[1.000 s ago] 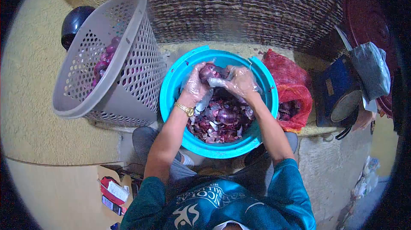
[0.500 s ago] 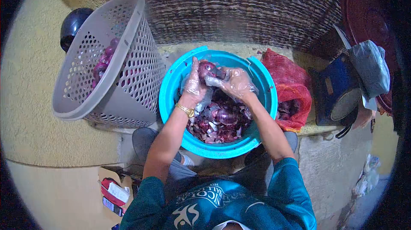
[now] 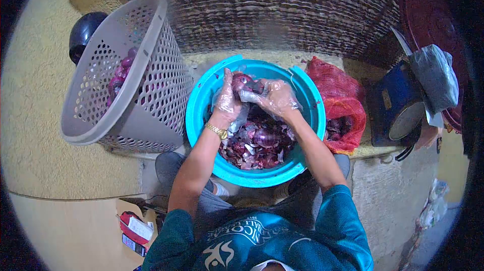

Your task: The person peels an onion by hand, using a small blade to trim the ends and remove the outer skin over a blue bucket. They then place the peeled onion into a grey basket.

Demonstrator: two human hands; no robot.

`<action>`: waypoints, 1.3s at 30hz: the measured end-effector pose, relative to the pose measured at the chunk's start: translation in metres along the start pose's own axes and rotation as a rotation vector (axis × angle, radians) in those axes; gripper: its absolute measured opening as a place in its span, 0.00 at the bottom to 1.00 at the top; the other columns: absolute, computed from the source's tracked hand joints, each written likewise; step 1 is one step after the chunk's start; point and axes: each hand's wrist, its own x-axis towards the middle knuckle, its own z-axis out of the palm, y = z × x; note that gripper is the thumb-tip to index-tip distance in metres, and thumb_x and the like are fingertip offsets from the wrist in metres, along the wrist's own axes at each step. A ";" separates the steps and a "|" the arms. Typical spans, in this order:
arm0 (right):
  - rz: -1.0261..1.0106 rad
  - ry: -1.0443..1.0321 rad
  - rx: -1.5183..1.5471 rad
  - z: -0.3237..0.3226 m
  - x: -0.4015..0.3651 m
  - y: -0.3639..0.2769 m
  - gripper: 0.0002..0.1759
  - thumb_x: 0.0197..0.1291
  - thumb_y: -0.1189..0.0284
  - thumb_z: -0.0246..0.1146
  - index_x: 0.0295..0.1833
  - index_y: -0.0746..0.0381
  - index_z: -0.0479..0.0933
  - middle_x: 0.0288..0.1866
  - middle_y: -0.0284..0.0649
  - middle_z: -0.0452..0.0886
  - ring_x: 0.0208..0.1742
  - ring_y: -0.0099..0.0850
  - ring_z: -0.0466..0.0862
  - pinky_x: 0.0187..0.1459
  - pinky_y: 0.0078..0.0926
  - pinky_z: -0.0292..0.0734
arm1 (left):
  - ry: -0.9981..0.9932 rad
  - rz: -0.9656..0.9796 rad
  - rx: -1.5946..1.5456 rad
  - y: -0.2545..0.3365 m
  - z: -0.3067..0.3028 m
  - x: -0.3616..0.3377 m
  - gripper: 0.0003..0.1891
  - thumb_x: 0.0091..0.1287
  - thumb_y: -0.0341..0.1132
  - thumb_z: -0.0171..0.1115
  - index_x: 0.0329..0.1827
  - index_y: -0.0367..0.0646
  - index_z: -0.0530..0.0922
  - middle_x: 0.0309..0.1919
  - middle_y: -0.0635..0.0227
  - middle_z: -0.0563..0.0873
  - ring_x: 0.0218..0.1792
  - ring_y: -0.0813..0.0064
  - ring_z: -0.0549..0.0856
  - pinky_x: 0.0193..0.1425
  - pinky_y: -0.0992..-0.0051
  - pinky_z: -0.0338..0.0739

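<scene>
Head view: left hand's cupped round a red onion, right hand's got its fingers pinched in against it, both in clear plastic gloves, right above the skins in that turquoise tub.

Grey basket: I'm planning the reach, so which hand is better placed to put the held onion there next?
Left, I'd judge: the left hand supports the onion and is nearer the grey basket; the right hand sits farther across the blue tub.
</scene>
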 end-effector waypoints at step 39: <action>-0.331 -0.411 -0.331 -0.009 -0.007 0.009 0.44 0.53 0.26 0.50 0.26 0.60 0.84 0.30 0.52 0.84 0.35 0.51 0.85 0.41 0.47 0.80 | 0.071 -0.099 -0.040 0.010 -0.004 -0.002 0.28 0.66 0.58 0.61 0.51 0.40 0.70 0.45 0.54 0.79 0.48 0.52 0.84 0.51 0.53 0.87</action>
